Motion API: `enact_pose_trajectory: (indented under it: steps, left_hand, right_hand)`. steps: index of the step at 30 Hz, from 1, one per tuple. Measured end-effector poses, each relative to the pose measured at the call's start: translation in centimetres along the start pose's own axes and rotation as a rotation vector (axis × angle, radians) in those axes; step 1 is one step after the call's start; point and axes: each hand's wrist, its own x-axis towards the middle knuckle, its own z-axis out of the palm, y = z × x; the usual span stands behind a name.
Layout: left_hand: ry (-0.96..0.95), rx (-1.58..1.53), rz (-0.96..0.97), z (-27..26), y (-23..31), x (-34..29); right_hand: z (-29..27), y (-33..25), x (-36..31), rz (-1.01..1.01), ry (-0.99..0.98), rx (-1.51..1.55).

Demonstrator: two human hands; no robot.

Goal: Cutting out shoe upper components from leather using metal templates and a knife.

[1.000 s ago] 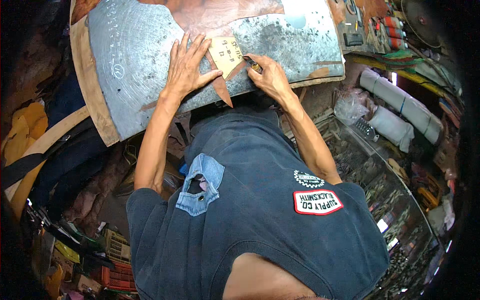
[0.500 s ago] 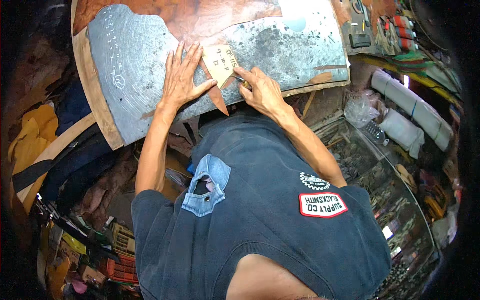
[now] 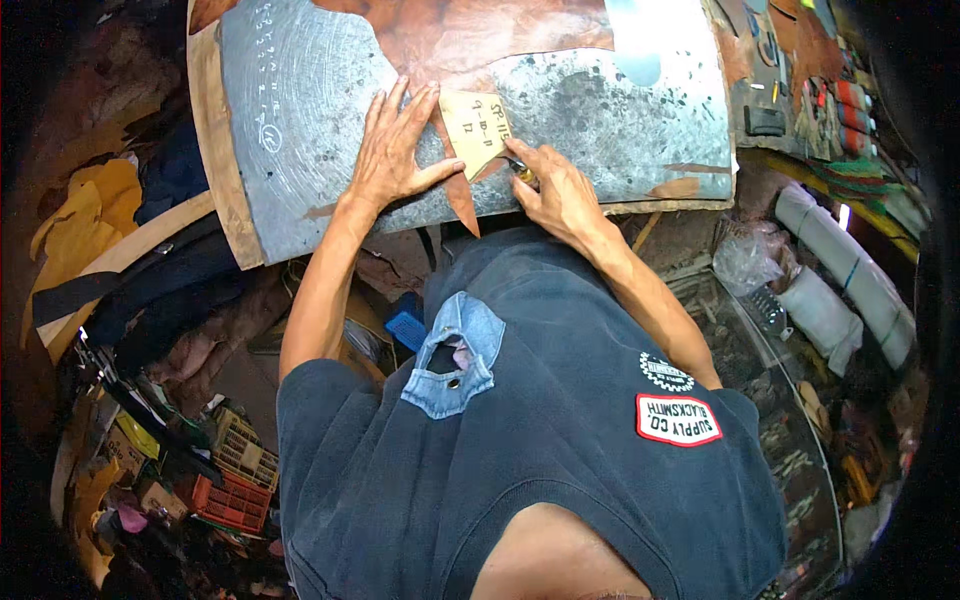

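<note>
A large grey cutting slab (image 3: 300,100) lies in front of me with a brown leather sheet (image 3: 480,30) spread across its far part. A small tan card template (image 3: 476,130) rests on the leather's pointed near end (image 3: 462,200). My left hand (image 3: 392,150) lies flat with spread fingers, pressing the leather and the template's left edge. My right hand (image 3: 556,190) is closed around a small tool with a yellowish handle (image 3: 522,172), whose tip sits at the template's lower right edge.
Tools and red-green rolls (image 3: 850,100) lie at the right end of the bench. White rolls (image 3: 830,290) and a plastic bag (image 3: 745,262) sit below on the right. Yellow cloth (image 3: 85,205), dark straps and small crates (image 3: 235,480) crowd the floor on the left.
Both hands stay on the template; the right hand with its tool has crept along the template's lower right edge. The view has shifted slightly.
</note>
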Motion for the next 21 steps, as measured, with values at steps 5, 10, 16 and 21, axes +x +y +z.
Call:
enact_pose_trajectory:
  steps: [5,10,16,21]
  left_hand:
    - [0.012,0.043,0.031,0.6,-0.7,-0.1]
    - [0.008,0.054,0.016,1.0,-1.1,-0.5]
    - [-0.016,0.084,0.016,0.9,-0.6,-0.2]
    - [-0.021,0.105,0.002,1.1,-0.4,0.1]
  right_hand:
    - [-0.6,0.3,0.6,-0.037,-0.07,0.05]
    - [-0.3,0.8,0.6,0.014,-0.015,0.181]
    - [-0.7,0.6,0.6,0.058,-0.089,0.168]
    - [-0.5,0.3,0.5,0.05,-0.104,0.125]
